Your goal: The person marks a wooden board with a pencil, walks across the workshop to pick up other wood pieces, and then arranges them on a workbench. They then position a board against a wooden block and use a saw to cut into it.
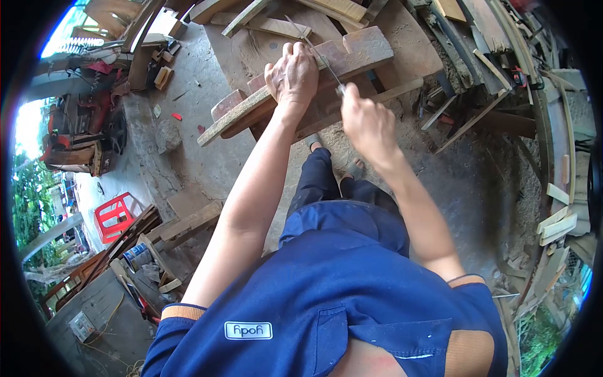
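Observation:
Near the top centre, my left hand point(293, 74) presses on a long narrow wooden strip point(235, 116), its fingers curled over the wood. The strip lies slanted across a thicker reddish-brown block point(361, 53). My right hand point(370, 125) is closed round the handle end of a thin metal tool point(323, 63), just right of my left hand. The tool's thin blade runs up and left across the wood, beside my left fingers. Its handle is mostly hidden in my fist.
Loose boards point(270, 24) lie beyond the block. Scrap wood point(465, 119) is piled at the right. A red plastic stool point(115, 217) stands at the left, below a machine point(75, 141). Planks point(188, 223) lie at the lower left. My feet are below the block.

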The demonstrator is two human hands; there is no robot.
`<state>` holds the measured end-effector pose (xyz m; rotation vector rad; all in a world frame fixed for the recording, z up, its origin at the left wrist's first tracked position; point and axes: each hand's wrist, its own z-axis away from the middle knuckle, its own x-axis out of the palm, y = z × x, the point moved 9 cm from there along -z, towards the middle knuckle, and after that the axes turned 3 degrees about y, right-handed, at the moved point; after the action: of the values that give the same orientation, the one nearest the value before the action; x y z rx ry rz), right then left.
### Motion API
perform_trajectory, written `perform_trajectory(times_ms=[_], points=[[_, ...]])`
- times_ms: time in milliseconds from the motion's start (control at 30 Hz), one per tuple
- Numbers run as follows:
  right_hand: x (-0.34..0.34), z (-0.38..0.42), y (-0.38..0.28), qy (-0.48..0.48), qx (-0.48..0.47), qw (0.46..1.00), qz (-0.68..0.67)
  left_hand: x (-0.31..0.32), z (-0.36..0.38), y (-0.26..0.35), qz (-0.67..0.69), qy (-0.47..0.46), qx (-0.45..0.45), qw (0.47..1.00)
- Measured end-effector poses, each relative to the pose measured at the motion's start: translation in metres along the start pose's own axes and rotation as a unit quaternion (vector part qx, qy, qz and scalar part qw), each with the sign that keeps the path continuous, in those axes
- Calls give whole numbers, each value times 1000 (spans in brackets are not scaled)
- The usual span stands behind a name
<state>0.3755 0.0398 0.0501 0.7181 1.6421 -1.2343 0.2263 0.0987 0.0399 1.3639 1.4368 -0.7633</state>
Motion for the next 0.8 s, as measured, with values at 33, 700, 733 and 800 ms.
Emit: perform_trajectory(times_ms=[33, 700, 733, 800], points=[[0, 14, 1, -30, 11, 999, 24, 0, -1, -1, 1, 1, -4, 1000], [10, -32, -10, 47, -20, 998, -19, 2, 0, 0, -13, -21, 3, 1000], [8, -33, -10, 54, -16, 998, -16, 0, 0, 1, -14, -14, 2, 1000], [2, -2, 0, 23, -2, 999, -23, -1, 0, 3, -5, -8, 2, 1000]])
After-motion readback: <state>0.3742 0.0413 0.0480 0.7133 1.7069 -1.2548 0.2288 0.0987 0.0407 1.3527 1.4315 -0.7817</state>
